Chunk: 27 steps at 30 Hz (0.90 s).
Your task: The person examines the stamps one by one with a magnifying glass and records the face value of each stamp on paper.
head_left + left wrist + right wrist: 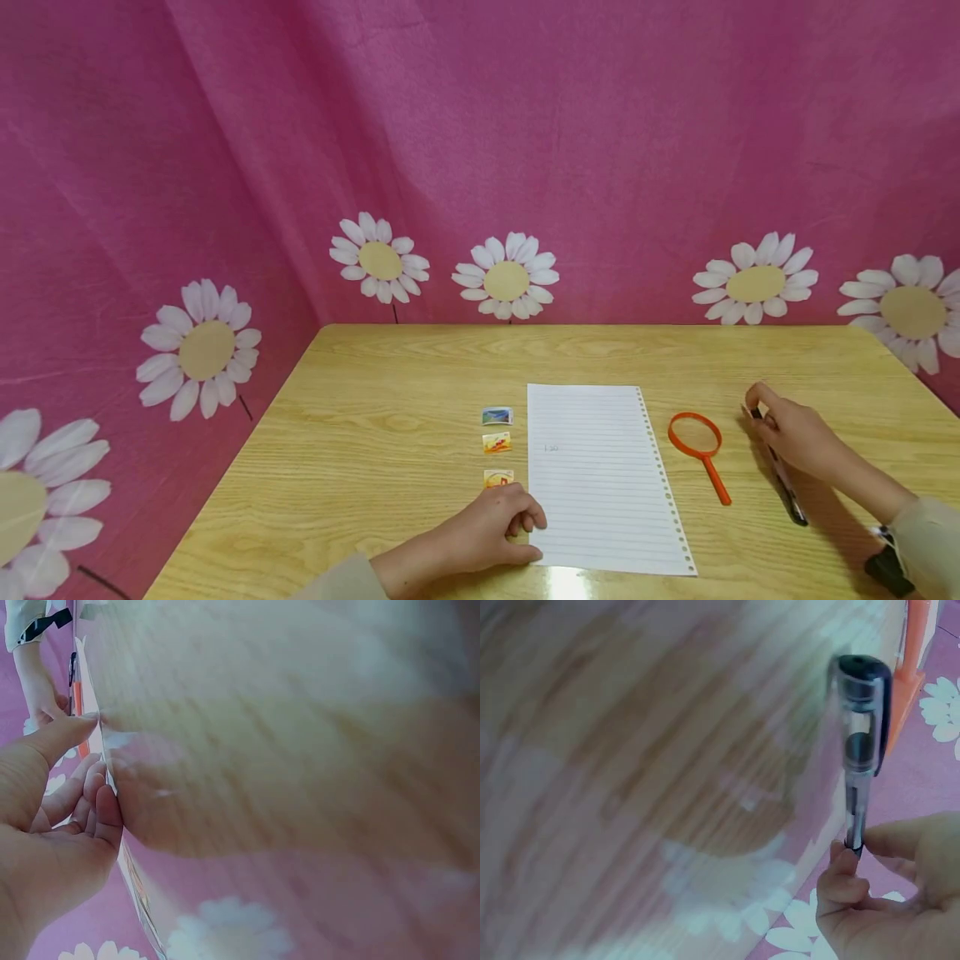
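Left hand (491, 525) lay close to the camera, low in the head view, palm side turned inward. Its thumb reached out to the near left corner of the lined paper (600, 475); the fingers were relaxed and loosely bent, resting at the sheet's left edge. The paper was white, ruled, with punched holes down the side away from this hand. Some faint, small writing showed just beyond the fingertips.

Right hand (798, 437), out past the paper, pinched a pen (785, 487) by its narrow end between thumb and fingers. Pen: slim, clear barrel, dark parts inside, black tip, black thick end with a clip. From the fingertips it slanted back toward the person, thick end nearest; could not tell whether that end touched the table (397, 417). Forearm came in from the lower right, pale sleeve (930, 542), wrist bent slightly.

Red magnifying glass (706, 457) lay just left of the right hand, handle toward the person. Three small stamps (497, 442) stood in a column beyond the left hand, the nearest partly hidden by it: two yellow, the farthest blue and green.
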{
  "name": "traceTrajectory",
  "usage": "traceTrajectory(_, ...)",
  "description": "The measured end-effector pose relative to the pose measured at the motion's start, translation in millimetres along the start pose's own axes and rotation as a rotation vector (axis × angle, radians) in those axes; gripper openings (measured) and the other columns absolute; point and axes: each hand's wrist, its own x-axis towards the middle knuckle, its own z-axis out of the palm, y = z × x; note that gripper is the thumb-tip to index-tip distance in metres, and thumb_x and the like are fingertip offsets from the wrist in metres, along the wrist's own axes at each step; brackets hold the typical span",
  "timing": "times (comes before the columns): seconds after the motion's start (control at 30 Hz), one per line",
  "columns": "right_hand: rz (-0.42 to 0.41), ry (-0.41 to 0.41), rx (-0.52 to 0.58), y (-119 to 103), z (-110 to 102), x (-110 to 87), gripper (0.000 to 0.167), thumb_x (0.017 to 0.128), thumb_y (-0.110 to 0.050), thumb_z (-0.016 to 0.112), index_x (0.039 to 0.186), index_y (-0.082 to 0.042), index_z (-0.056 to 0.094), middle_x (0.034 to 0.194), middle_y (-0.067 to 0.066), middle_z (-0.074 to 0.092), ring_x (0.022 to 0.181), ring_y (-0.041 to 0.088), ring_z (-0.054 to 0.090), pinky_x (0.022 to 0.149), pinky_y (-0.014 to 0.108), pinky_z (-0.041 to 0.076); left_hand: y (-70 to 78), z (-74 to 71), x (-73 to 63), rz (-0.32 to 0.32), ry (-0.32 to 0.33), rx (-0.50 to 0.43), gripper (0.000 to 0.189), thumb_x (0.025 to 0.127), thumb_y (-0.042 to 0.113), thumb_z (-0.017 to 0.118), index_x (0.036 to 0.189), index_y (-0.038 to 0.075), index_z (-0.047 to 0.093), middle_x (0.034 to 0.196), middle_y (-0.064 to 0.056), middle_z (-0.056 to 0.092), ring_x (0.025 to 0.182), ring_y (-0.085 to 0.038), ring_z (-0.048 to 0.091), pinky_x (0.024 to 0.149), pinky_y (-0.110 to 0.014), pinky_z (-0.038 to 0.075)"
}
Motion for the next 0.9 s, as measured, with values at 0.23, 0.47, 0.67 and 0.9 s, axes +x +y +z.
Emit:
traceTrajectory(0.23, -0.184, 0.085, -0.107, 5, 4, -0.9, 0.039, 0.072, 0.019, 0.071, 0.087, -0.011, 0.052, 0.066, -0.005, 0.048, 0.061, -0.001, 0.028, 0.054, 0.020, 0.027, 0.1, 0.4, 0.1, 0.006, 0.009, 0.011, 0.021, 0.083, 0.015, 0.078, 0.099, 0.011, 0.065, 0.086, 0.005, 0.055, 0.072, 0.007, 0.041, 0.069, -0.009, 0.041)
traceTrajectory(0.47, -0.256, 0.083, -0.113, 8, -1, -2.5, 0.041, 0.068, 0.022, 0.070, 0.090, -0.010, 0.057, 0.075, -0.002, 0.051, 0.065, -0.004, 0.034, 0.051, 0.018, 0.033, 0.0, 0.0, 0.7, 0.019, 0.004, 0.022, 0.021, 0.084, 0.016, 0.077, 0.100, 0.011, 0.065, 0.086, 0.006, 0.054, 0.071, 0.007, 0.040, 0.069, -0.008, 0.041)
traceTrajectory(0.67, -0.365, 0.065, -0.147, 10, -5, -1.9, 0.043, 0.064, 0.022, 0.068, 0.094, -0.009, 0.061, 0.076, -0.003, 0.050, 0.065, -0.004, 0.034, 0.050, 0.016, 0.032, -0.1, -0.3, 0.0, 0.013, -0.004, 0.026, 0.021, 0.085, 0.016, 0.077, 0.101, 0.012, 0.064, 0.088, 0.007, 0.053, 0.072, 0.008, 0.040, 0.069, -0.008, 0.041)
traceTrajectory(0.9, -0.574, 0.144, -0.232, 13, -4, -0.8, 0.043, 0.103, -0.022, 0.022, 0.095, -0.008, 0.061, 0.074, -0.003, 0.046, 0.065, -0.002, 0.029, 0.050, 0.011, 0.023, 1.2, 0.1, -1.0, -0.004, -0.004, -0.003, 0.021, 0.084, 0.016, 0.077, 0.101, 0.012, 0.064, 0.089, 0.006, 0.055, 0.073, 0.007, 0.041, 0.070, -0.009, 0.042)
